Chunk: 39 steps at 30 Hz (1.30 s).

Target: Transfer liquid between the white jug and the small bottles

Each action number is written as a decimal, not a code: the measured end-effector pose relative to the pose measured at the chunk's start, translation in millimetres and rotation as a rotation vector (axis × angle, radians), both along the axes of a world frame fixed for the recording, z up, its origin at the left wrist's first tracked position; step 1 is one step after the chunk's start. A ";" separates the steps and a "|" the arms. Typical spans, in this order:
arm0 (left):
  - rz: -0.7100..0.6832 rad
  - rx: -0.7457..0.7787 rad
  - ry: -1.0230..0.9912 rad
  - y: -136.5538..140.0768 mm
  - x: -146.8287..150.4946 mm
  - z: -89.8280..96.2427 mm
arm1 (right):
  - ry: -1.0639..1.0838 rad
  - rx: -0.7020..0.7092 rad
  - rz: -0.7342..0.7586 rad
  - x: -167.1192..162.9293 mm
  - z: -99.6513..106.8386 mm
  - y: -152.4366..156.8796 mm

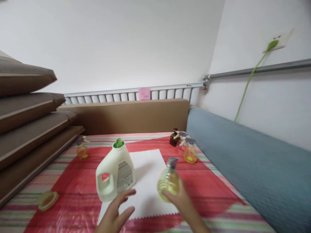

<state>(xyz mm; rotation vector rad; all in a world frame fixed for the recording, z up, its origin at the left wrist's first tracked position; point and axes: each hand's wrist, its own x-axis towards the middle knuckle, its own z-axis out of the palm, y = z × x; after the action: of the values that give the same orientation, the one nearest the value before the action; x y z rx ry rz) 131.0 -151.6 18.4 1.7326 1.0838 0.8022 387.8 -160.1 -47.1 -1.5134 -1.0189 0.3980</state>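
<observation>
My right hand [176,194] is wrapped round a spray bottle [167,184] of clear yellowish plastic with a grey spray head, held over the right part of a white cloth [148,171] with zigzag edges. My left hand [116,212] holds nothing; its thumb and fingers are apart, in front of a large white detergent jug [121,171]. That jug stands upright on the left part of the cloth, its green spout uncovered at the top. A pale yellow-green round cap [48,200] lies to the far left.
A spray bottle [82,150] stands at the back left. Another spray bottle [190,152] and a dark pump bottle [174,137] stand at the back right. Red plastic sheeting [77,181] covers striped fabric. Stacked brown boards [31,123] rise at left; a blue-grey padded side [243,155] bounds the right.
</observation>
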 end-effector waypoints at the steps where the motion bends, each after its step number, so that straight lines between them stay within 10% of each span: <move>1: -0.060 -0.030 -0.032 7.0 10.2 1.8 | 0.036 -0.009 0.076 -22.6 3.7 -7.2; 6: -0.319 -0.178 -0.270 18.1 29.4 24.4 | 0.372 -0.034 0.653 -92.6 35.1 -34.7; 18: -0.336 -0.254 -0.383 0.6 -8.9 48.1 | 0.218 -0.045 0.923 -124.2 55.8 -41.8; 26: 0.008 -0.004 -0.414 -8.3 11.6 22.3 | -0.177 -0.079 0.440 -129.0 24.7 -32.1; 33: -0.228 -0.096 -0.412 0.3 -1.3 32.9 | -0.196 -0.078 0.381 -132.7 31.8 -34.6; 39: -0.008 0.051 -0.361 9.1 0.0 25.5 | -0.190 -0.140 0.367 -136.1 33.4 -36.7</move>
<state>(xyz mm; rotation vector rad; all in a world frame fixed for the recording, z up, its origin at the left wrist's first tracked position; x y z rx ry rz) 131.0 -142.5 43.8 1.5546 0.8175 1.0959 251.7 -196.9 -13.7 -1.5084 -1.4526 0.6020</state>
